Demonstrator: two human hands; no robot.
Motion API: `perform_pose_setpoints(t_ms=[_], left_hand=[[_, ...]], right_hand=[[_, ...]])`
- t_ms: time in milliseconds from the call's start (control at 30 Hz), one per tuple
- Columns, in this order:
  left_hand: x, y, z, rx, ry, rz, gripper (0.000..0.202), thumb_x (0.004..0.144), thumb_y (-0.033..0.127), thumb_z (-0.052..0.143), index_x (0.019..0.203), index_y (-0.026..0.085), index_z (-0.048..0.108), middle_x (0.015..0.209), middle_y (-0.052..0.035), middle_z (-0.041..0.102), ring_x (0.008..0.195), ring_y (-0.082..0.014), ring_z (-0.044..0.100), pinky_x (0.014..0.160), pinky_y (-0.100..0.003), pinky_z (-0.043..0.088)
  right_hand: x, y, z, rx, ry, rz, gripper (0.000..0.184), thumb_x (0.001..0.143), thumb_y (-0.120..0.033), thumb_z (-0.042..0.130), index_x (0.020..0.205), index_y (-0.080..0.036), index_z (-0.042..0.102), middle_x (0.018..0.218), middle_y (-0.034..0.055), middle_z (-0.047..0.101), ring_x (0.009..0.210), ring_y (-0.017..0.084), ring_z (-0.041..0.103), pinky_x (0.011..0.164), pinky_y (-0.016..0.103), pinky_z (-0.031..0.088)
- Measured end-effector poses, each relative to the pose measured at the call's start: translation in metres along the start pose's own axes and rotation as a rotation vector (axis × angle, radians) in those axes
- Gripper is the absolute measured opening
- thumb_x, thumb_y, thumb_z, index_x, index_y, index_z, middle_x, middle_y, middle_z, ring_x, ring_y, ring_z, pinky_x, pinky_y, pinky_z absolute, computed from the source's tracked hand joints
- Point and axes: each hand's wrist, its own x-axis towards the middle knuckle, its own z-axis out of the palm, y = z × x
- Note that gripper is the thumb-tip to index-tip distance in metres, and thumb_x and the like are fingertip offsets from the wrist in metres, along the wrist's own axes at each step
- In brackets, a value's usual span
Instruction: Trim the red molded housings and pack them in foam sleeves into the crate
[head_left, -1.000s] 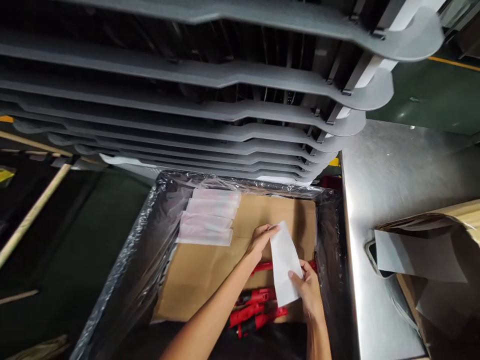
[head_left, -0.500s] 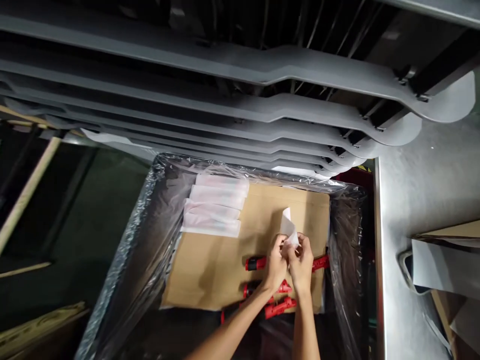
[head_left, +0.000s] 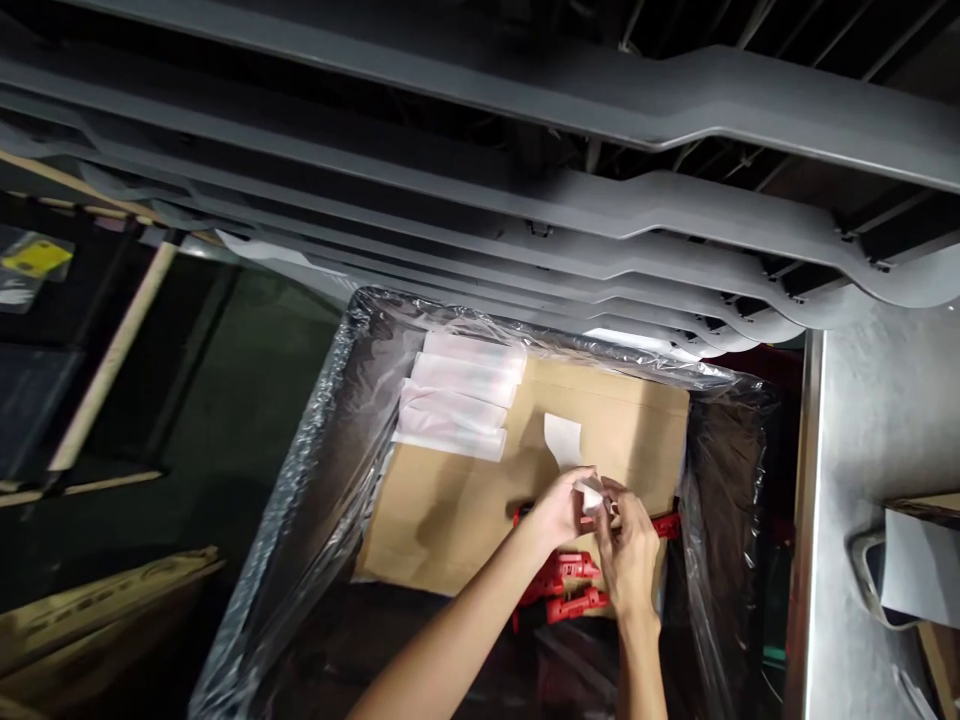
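Note:
My left hand [head_left: 559, 510] and my right hand [head_left: 628, 555] meet above a flat brown cardboard sheet [head_left: 457, 520], pinching a small white paper sheet [head_left: 562, 440] between their fingertips. The paper's upper part stands up from the pinch, and its lower part is bunched and partly hidden by my fingers. Red plastic parts [head_left: 559, 590] lie under my wrists, partly covered by the cardboard. A row of white-and-pink flat packets [head_left: 457, 398] lies on the cardboard to the upper left of my hands.
A plastic-lined bin [head_left: 319, 500] surrounds the cardboard. Stacked grey metal rack arms [head_left: 600, 100] hang low above it. A stainless steel table [head_left: 877, 450] stands to the right, and a wooden pole [head_left: 112, 360] leans at the left.
My hands have come together, and the white paper, held flat and long a second ago, is now bunched at its lower end between my fingers. The view has drifted, moving the bin rightward.

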Motion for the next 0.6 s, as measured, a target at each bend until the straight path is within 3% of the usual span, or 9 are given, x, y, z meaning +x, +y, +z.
perform_pose_setpoints(t_ms=[133, 267, 367, 467, 600], left_hand=[[0.002, 0.008, -0.004, 0.031, -0.011, -0.088, 0.015, 0.082, 0.028, 0.06, 0.077, 0.015, 0.062, 0.063, -0.0024, 0.064, 0.053, -0.0158, 0.058, 0.053, -0.026, 0.042], [0.0, 0.011, -0.005, 0.06, 0.006, -0.106, 0.021, 0.084, 0.032, 0.057, 0.086, 0.014, 0.065, 0.067, -0.004, 0.068, 0.055, -0.0174, 0.061, 0.054, -0.028, 0.045], [0.002, 0.003, 0.0, 0.078, 0.025, -0.093, 0.024, 0.085, 0.037, 0.058, 0.083, 0.015, 0.065, 0.065, -0.0033, 0.068, 0.055, -0.0175, 0.062, 0.052, -0.027, 0.045], [0.007, -0.007, 0.003, 0.094, 0.061, -0.084, 0.024, 0.087, 0.036, 0.058, 0.077, 0.014, 0.063, 0.059, -0.0026, 0.065, 0.05, -0.0162, 0.059, 0.05, -0.026, 0.044], [0.014, -0.011, 0.003, 0.063, 0.122, -0.005, 0.033, 0.096, 0.031, 0.042, 0.085, 0.01, 0.064, 0.06, -0.0052, 0.065, 0.05, -0.0167, 0.06, 0.053, -0.027, 0.046]], right_hand=[[0.004, 0.003, -0.012, 0.013, -0.009, -0.039, 0.033, 0.1, -0.03, 0.037, 0.101, -0.021, 0.068, 0.104, 0.0088, 0.072, 0.095, 0.021, 0.068, 0.084, 0.031, 0.052], [0.002, 0.006, -0.008, -0.062, -0.008, -0.025, 0.022, 0.09, -0.027, 0.048, 0.103, -0.021, 0.066, 0.101, 0.0087, 0.071, 0.095, 0.025, 0.067, 0.082, 0.035, 0.051], [-0.002, 0.008, 0.005, -0.185, 0.063, 0.014, 0.024, 0.087, -0.028, 0.051, 0.107, -0.019, 0.063, 0.102, 0.0105, 0.068, 0.093, 0.028, 0.064, 0.079, 0.037, 0.049], [-0.007, 0.01, 0.017, -0.227, 0.148, 0.058, 0.021, 0.094, -0.03, 0.046, 0.102, -0.02, 0.063, 0.096, 0.0097, 0.066, 0.085, 0.026, 0.062, 0.072, 0.035, 0.048], [-0.016, 0.015, 0.016, -0.186, 0.284, 0.079, 0.024, 0.101, -0.031, 0.041, 0.095, -0.02, 0.062, 0.092, 0.0094, 0.067, 0.084, 0.023, 0.063, 0.076, 0.034, 0.048]])
